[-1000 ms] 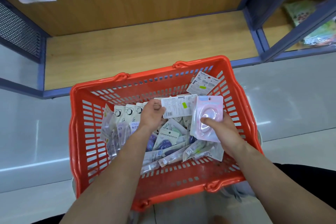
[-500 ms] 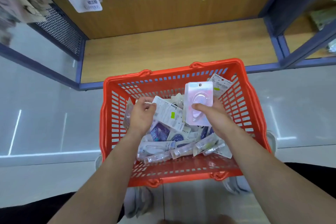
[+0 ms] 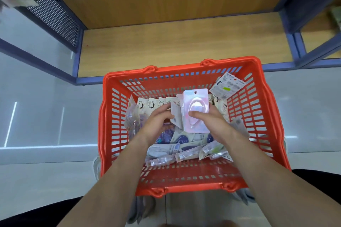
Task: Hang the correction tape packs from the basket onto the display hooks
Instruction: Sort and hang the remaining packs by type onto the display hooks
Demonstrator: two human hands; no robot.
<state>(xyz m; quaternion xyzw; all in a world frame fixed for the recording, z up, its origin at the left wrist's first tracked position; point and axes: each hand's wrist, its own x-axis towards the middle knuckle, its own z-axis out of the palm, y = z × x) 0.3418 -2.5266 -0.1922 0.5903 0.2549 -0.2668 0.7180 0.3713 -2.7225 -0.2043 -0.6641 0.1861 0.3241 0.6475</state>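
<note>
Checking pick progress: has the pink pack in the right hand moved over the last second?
Yes. Against the red basket, the pink pack has shifted from near its right wall toward the middle.

Glossy red plastic basket (image 3: 191, 72); matt wood shelf (image 3: 184, 42); glossy floor (image 3: 46, 125).
</note>
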